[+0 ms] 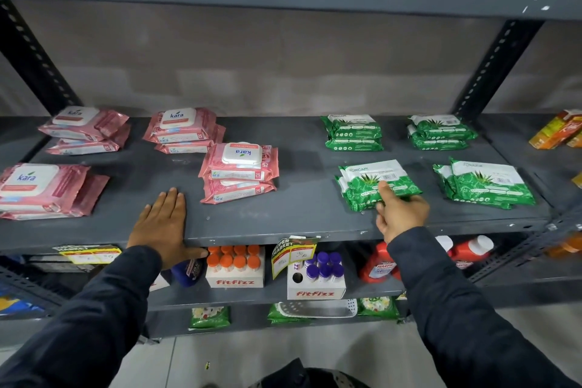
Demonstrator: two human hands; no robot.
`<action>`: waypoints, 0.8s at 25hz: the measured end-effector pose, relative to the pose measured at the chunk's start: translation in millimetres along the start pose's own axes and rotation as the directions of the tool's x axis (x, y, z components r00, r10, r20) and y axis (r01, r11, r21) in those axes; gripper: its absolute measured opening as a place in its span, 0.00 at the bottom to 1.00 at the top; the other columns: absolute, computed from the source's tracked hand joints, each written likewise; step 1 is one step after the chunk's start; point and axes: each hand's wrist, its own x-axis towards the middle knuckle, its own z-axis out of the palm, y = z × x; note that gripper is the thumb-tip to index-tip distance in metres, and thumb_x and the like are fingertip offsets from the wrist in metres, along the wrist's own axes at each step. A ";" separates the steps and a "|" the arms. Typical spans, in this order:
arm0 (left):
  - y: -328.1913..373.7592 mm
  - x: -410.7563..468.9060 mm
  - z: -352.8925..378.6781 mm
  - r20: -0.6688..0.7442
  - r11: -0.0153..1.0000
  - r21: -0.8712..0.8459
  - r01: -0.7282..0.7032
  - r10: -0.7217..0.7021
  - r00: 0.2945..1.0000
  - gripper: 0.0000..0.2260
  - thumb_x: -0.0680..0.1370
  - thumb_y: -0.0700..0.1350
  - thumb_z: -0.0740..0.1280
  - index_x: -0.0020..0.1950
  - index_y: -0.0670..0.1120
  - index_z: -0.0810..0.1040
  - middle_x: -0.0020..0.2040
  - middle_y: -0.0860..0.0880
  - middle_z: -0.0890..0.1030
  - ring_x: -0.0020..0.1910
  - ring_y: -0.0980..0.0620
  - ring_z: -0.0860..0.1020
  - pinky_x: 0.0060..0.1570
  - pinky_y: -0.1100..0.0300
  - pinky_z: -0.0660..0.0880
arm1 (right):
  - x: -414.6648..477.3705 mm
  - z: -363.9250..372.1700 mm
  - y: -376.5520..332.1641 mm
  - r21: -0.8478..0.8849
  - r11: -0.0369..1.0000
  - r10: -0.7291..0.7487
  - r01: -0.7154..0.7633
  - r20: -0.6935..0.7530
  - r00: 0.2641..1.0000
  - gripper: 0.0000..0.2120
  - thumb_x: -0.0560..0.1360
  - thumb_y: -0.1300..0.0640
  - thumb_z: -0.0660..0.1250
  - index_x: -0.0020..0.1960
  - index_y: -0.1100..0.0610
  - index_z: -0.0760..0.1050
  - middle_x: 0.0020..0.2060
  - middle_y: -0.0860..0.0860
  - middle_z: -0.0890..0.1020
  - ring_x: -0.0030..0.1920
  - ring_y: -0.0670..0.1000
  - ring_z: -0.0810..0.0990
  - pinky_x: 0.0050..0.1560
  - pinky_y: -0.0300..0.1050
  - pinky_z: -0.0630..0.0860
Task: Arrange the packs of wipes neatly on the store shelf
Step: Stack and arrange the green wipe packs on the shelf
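Slippage is the main risk: the right hand [401, 214] has its thumb on top of the front green stack [376, 184] and its fingers [381, 206] curled at the front edge, clamped on the packs, and a pull could slide the top pack off the one beneath or drag the pile over the shelf [302, 198] lip. This stack lies near the front, right of centre, long axis running left to right but skewed, right end angled back. The left hand [163, 220] lies flat, fingers together, on bare shelf, holding nothing.
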 end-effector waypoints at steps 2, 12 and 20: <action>0.3 0.8 0.2 -0.001 1.000 -0.009 0.003 -0.003 1.000 0.59 0.60 0.74 0.67 0.75 0.42 0.41 0.77 0.43 0.42 0.75 0.45 0.43 0.73 0.48 0.46 | -0.7 -3.7 3.2 -0.098 0.994 -0.056 0.048 -0.078 0.995 0.35 0.63 0.45 0.77 0.61 0.55 0.64 0.53 0.54 0.75 0.41 0.53 0.76 0.39 0.46 0.78; 1.3 0.0 -0.3 -0.015 1.000 -0.025 0.002 -0.003 1.000 0.59 0.60 0.73 0.68 0.76 0.42 0.42 0.77 0.43 0.43 0.75 0.44 0.44 0.73 0.47 0.47 | -3.9 -12.5 -1.6 -0.827 0.232 -0.450 0.512 0.375 0.810 0.65 0.47 0.25 0.72 0.75 0.47 0.49 0.76 0.58 0.51 0.76 0.62 0.50 0.72 0.64 0.58; 3.0 0.3 -2.4 -0.004 1.000 -0.006 0.017 -0.017 1.000 0.59 0.60 0.73 0.67 0.76 0.42 0.41 0.77 0.43 0.42 0.75 0.45 0.43 0.73 0.49 0.46 | -11.4 -6.3 25.4 -0.796 0.373 -0.518 0.476 0.247 0.819 0.70 0.46 0.32 0.79 0.76 0.47 0.42 0.76 0.59 0.50 0.73 0.62 0.59 0.71 0.62 0.60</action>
